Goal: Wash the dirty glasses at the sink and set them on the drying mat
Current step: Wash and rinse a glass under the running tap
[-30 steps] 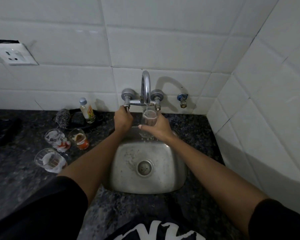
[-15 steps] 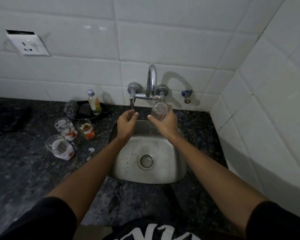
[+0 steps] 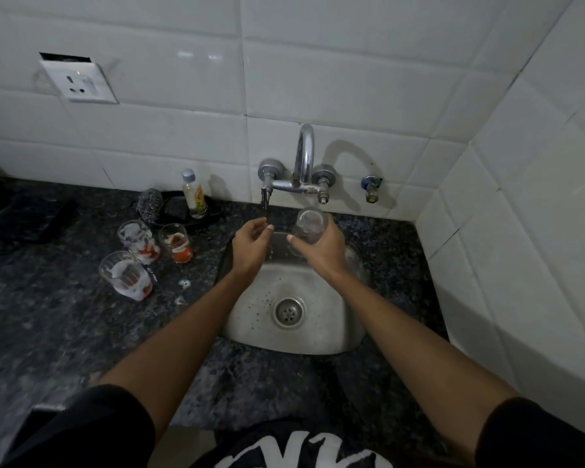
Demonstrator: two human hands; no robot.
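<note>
My right hand (image 3: 321, 251) grips a clear glass (image 3: 311, 224) upright over the back of the steel sink (image 3: 250, 319), just below the tap spout (image 3: 305, 153). My left hand (image 3: 250, 244) hovers beside it with curled fingers, holding nothing, under the left tap handle (image 3: 267, 194). Three dirty glasses stand on the dark counter to the left: a soapy one (image 3: 136, 238), one with orange residue (image 3: 176, 243), and a nearer soapy one (image 3: 125, 275).
A steel scrubber (image 3: 150, 205) and a small soap bottle (image 3: 194, 194) sit on a black dish by the wall. A dark mat (image 3: 24, 217) lies at far left. A white tiled wall (image 3: 520, 231) closes the right side. A wall socket (image 3: 78, 81) is above the counter.
My left hand came off the left tap handle and dropped down toward the sink. The right hand kept the glass under the spout. The view shifted, showing more wall.
</note>
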